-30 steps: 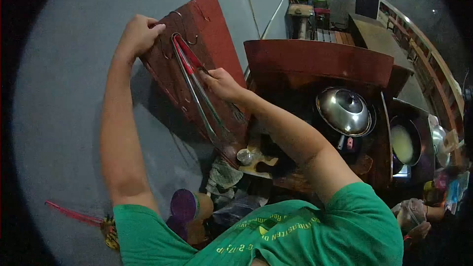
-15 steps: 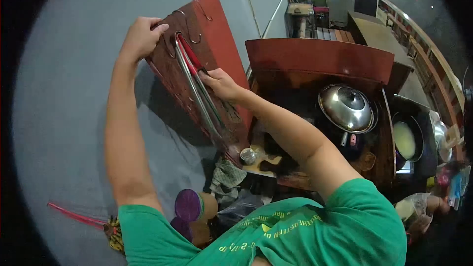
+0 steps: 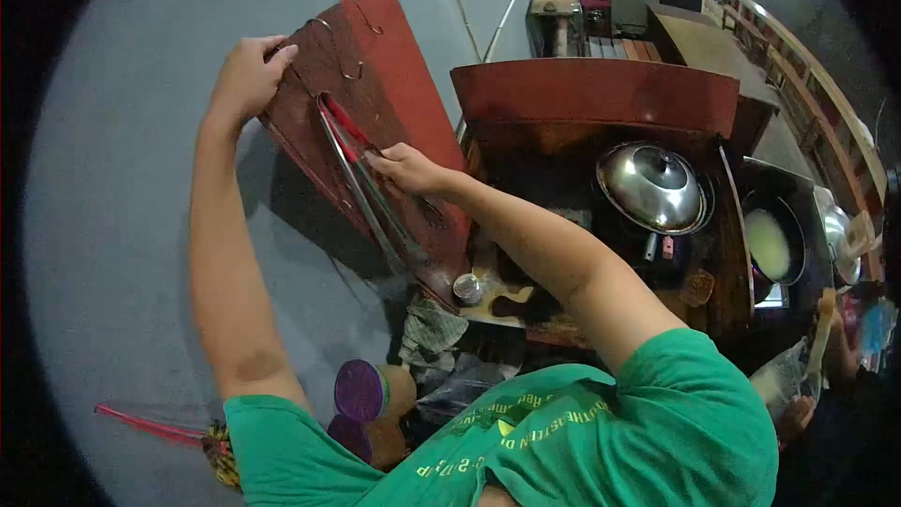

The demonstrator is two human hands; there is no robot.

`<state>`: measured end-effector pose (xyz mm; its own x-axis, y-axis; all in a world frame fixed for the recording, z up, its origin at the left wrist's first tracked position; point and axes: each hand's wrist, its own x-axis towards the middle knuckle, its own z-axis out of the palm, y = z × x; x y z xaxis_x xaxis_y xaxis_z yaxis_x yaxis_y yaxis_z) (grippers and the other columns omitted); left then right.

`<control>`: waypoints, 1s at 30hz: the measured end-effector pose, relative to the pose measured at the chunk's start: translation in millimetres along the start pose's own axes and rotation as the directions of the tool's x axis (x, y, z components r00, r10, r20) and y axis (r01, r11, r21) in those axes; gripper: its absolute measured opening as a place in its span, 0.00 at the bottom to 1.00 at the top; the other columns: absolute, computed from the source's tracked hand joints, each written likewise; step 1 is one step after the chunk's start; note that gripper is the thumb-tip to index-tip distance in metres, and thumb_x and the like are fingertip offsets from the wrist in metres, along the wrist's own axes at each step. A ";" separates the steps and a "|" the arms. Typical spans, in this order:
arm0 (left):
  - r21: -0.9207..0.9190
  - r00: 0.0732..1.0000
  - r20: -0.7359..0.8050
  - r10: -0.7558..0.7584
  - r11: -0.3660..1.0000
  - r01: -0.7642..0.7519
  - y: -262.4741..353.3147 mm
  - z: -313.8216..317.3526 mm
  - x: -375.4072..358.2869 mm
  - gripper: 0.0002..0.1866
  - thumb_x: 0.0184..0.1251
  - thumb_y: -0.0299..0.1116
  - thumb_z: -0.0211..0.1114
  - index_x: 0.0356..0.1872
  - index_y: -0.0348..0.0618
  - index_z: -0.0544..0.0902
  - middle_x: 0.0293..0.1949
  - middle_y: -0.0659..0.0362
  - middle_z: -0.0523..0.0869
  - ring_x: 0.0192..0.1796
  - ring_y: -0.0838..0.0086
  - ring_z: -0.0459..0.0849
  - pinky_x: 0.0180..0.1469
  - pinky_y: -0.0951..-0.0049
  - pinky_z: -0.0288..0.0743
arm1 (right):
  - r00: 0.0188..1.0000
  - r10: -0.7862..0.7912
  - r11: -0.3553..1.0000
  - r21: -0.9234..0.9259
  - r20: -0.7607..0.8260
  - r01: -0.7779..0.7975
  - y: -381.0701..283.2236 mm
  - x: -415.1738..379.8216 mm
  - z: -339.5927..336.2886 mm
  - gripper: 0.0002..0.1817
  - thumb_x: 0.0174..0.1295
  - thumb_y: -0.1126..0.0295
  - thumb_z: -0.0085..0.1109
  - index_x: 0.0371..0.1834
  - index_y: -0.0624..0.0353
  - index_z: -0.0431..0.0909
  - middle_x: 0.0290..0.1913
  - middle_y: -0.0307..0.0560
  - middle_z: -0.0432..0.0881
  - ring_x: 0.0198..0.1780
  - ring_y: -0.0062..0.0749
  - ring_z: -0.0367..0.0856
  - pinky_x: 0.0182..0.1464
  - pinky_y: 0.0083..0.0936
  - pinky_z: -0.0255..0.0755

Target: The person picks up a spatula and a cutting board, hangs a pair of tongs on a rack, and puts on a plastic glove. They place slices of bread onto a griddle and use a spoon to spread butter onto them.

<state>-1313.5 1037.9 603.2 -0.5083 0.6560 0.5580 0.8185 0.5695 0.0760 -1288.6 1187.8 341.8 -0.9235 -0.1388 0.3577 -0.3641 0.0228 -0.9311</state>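
My left hand [image 3: 251,77] is closed at the upper left edge of a tall red-brown board [image 3: 399,56], fingers pinched over the top of a thin metal hook mostly covered by them. Long metal tongs [image 3: 340,145] with red on one arm lie against the board's face, their bent end up and their tips pointing down. My right hand [image 3: 408,169] grips the tongs by the red-sided arm. Their bend sits just below the hook under my left hand; contact between them cannot be made out. Two other metal hooks [image 3: 355,73] hang from the board's top edge.
A lidded wok [image 3: 655,188] sits on the stove behind a red-brown panel [image 3: 601,94]. Farther right is a pan of pale yellow liquid [image 3: 770,244]. Purple-lidded tubs [image 3: 361,390] and a cloth [image 3: 432,333] are below. Another person's hand [image 3: 798,418] is at lower right.
The tongs have moved down the board in my right hand, their bend now lower relative to the hooks. My left hand stays at the board's edge. The view has shifted slightly.
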 end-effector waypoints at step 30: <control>-0.551 0.977 -0.204 0.052 0.820 -0.159 145.1 150.6 -161.5 0.07 0.66 0.24 0.68 0.43 0.33 0.87 0.40 0.53 0.90 0.44 0.73 0.87 0.50 0.72 0.80 | 0.884 0.401 0.815 -0.535 0.240 -0.225 -104.1 -327.3 -14.1 0.31 0.67 0.50 0.58 0.56 0.73 0.76 0.47 0.69 0.83 0.52 0.60 0.81 0.53 0.46 0.75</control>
<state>-1153.0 1089.2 399.7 -0.3994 0.5696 0.7184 0.8990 0.0899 0.4286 -950.1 1244.8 322.7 -0.9334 -0.3511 -0.0746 -0.1539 0.5792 -0.8005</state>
